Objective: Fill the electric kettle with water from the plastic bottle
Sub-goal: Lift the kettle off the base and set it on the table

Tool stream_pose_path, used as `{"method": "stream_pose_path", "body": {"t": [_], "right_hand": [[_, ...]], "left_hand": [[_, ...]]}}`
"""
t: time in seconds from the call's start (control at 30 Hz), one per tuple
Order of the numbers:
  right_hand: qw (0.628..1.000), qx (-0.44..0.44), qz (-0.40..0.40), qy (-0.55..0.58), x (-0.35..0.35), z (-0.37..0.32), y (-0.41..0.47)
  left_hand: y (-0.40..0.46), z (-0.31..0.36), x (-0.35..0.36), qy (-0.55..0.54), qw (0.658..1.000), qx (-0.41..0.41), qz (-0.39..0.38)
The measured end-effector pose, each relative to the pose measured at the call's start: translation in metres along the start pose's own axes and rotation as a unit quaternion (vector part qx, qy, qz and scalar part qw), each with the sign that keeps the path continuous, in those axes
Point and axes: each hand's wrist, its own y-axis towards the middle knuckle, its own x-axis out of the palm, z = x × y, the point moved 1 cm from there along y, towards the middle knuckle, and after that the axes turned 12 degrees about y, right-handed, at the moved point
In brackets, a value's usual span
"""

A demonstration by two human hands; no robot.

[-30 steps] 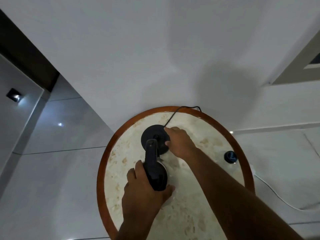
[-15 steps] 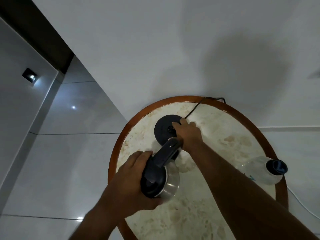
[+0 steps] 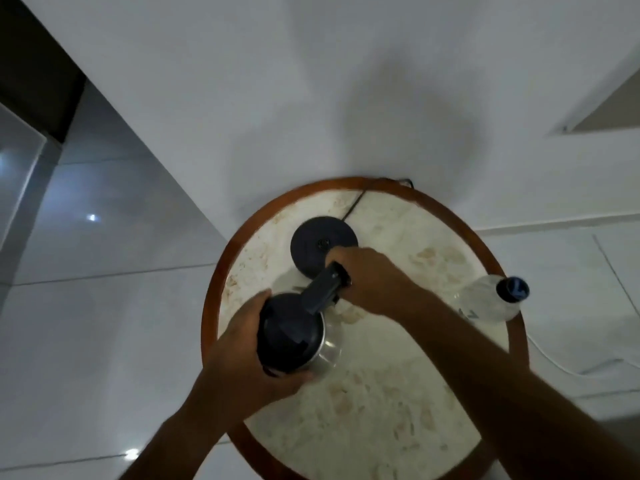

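A steel electric kettle (image 3: pixel 298 336) with a dark lid and dark handle stands off its base, near the left side of a round marble table (image 3: pixel 374 403). My left hand (image 3: pixel 242 355) wraps around the kettle's body and lid from the left. My right hand (image 3: pixel 367 278) grips the end of the kettle's handle. The round black kettle base (image 3: pixel 318 239) lies bare behind the kettle, its cord running off the far edge. A clear plastic bottle (image 3: pixel 488 301) with a dark blue cap stands at the table's right edge.
The table has a brown wooden rim (image 3: pixel 214 271) and stands against a white wall (image 3: pixel 311 98). Glossy grey floor tiles (image 3: pixel 104 306) lie to the left. A white cable (image 3: pixel 561 367) trails on the floor at the right.
The kettle has come off its base toward me and to the left. My left hand has shifted further around its body. My right hand moved from the base onto the handle's end.
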Motion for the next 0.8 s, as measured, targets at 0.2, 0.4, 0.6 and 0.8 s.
{"method": "stream_pose_path", "body": {"t": [0.2,0.4,0.6,0.8], "right_hand": [[0.996,-0.017,0.093,0.011,-0.024,-0.004,0.009],[0.986,-0.074,0.126,-0.085,-0.120,-0.029,0.037],[0.991,-0.060,0.110,-0.054,-0.157,-0.012,0.078],[0.997,-0.058,0.053,-0.029,-0.140,0.026,0.100]], "left_hand": [[0.028,0.020,-0.050,0.006,0.996,0.090,0.014],[0.091,0.063,-0.116,0.001,0.982,0.184,0.043],[0.152,0.073,-0.125,-0.007,0.988,0.152,0.020],[0.182,0.061,-0.099,-0.006,0.991,0.135,-0.016]]}}
